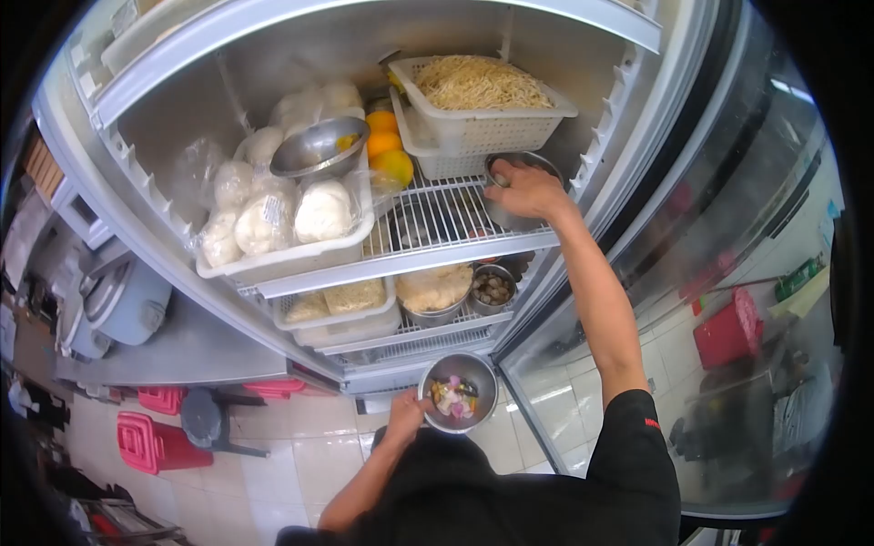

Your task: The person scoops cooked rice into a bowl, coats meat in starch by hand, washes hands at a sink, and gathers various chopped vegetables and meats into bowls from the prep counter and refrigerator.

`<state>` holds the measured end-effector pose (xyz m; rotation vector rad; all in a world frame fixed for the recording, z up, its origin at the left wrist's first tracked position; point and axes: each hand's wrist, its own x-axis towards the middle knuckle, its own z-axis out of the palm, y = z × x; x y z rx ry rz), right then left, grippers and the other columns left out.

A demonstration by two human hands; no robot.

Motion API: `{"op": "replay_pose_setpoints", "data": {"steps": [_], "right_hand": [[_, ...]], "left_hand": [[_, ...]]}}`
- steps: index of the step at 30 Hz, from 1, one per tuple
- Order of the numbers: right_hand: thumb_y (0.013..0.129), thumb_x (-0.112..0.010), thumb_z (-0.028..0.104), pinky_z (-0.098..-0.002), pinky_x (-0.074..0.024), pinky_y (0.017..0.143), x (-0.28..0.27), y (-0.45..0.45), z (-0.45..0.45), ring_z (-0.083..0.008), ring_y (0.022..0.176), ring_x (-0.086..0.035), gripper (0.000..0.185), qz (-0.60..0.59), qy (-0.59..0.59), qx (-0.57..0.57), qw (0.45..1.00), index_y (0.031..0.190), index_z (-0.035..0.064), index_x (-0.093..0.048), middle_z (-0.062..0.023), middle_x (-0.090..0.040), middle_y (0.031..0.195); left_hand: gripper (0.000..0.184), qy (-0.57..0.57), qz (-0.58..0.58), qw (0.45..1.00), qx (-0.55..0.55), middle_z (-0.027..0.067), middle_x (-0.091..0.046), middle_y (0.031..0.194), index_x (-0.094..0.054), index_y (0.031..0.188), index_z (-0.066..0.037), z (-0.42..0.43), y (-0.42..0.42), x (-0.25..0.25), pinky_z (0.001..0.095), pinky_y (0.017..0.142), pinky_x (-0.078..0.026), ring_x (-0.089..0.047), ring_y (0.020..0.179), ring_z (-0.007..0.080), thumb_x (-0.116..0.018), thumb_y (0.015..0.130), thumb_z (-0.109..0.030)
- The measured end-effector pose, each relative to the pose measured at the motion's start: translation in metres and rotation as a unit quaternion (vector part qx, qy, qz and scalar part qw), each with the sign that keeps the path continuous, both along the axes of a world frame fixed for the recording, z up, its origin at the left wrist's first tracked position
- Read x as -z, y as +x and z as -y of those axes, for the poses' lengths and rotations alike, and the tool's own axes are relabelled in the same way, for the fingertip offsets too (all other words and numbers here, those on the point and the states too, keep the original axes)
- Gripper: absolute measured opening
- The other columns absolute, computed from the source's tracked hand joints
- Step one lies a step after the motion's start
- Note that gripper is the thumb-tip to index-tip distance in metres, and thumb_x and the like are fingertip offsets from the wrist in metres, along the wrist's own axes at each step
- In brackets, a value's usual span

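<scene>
My left hand [410,415] grips the rim of a round metal bowl [487,380] at waist height. Inside the bowl lie chopped pieces [452,398], pinkish-purple, white, yellow and dark. Up on the fridge shelf, my right hand [526,189] is at the mouth of a metal pot [510,217], its fingers curled over the opening. A small pale piece shows by the fingertips, but what they hold is unclear. Most of the pot's inside is hidden by the hand.
Left of the pot are a white basket [428,138] of pale shreds [482,84], oranges [383,141], and a white tray [300,258] of bagged white heads under a tilted metal bowl [320,150]. Lower shelf: containers and a small pot [492,289]. The glass door [728,273] stands open right.
</scene>
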<state>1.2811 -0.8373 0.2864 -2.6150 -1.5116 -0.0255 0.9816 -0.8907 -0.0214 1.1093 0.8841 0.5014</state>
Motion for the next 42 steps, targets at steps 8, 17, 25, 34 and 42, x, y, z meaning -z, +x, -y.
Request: {"op": "replay_pose_setpoints", "data": {"steps": [8,17,25,34,42], "right_hand": [[0.088,-0.048,0.038,-0.0419,-0.0406,0.096,0.017,0.011,0.003,-0.0389,0.113,-0.052,0.053,0.045,0.051,-0.076,0.995,0.130,0.0066,-0.047,-0.0233,-0.057,0.120],[0.080,-0.056,0.043,-0.0407,-0.0427,0.096,0.024,0.019,-0.003,-0.0364,0.110,-0.056,0.058,0.009,0.099,-0.076,0.992,0.124,0.0060,-0.055,-0.0228,-0.059,0.118],[0.066,-0.058,0.077,-0.0410,-0.0476,0.059,0.021,-0.014,0.005,-0.0341,0.064,-0.062,0.073,0.069,0.262,0.033,0.962,0.061,0.0037,-0.063,-0.0158,-0.061,0.058],[0.066,-0.073,0.062,-0.0355,-0.0446,0.052,0.027,-0.008,0.004,-0.0257,0.049,-0.054,0.062,0.063,0.317,0.000,0.946,0.057,0.0026,-0.060,-0.0108,-0.053,0.047],[0.070,-0.077,0.051,-0.0293,-0.0409,0.048,0.027,-0.001,-0.007,-0.0130,0.046,-0.047,0.054,0.010,0.484,0.032,0.875,0.056,0.0023,-0.058,-0.0066,-0.051,0.046]], "left_hand": [[0.019,-0.025,0.072,0.997,0.028,0.0070,-0.061,0.072,-0.062,0.082,0.006,-0.038,0.041,-0.004,0.0268,0.058,-0.044,-0.055,0.064,0.0139,-0.059,0.064,0.003],[0.011,-0.020,0.104,0.992,0.068,0.0036,-0.057,0.067,-0.059,0.075,0.000,-0.068,0.055,-0.034,0.0237,0.048,-0.034,-0.047,0.055,0.0090,-0.054,0.066,0.005],[0.017,-0.061,0.103,0.990,0.079,0.0065,-0.059,0.069,-0.059,0.080,0.003,-0.083,0.054,-0.052,0.0242,0.050,-0.039,-0.051,0.057,0.0127,-0.056,0.064,0.004],[0.021,-0.102,0.118,0.980,0.120,0.0074,-0.060,0.072,-0.059,0.082,0.004,-0.092,0.061,-0.046,0.0236,0.047,-0.039,-0.052,0.055,0.0120,-0.056,0.062,0.004],[0.009,-0.096,0.137,0.977,0.133,0.0087,-0.054,0.062,-0.053,0.071,0.003,-0.100,0.075,-0.031,0.0274,0.040,-0.044,-0.051,0.048,0.0159,-0.057,0.064,-0.002]]}}
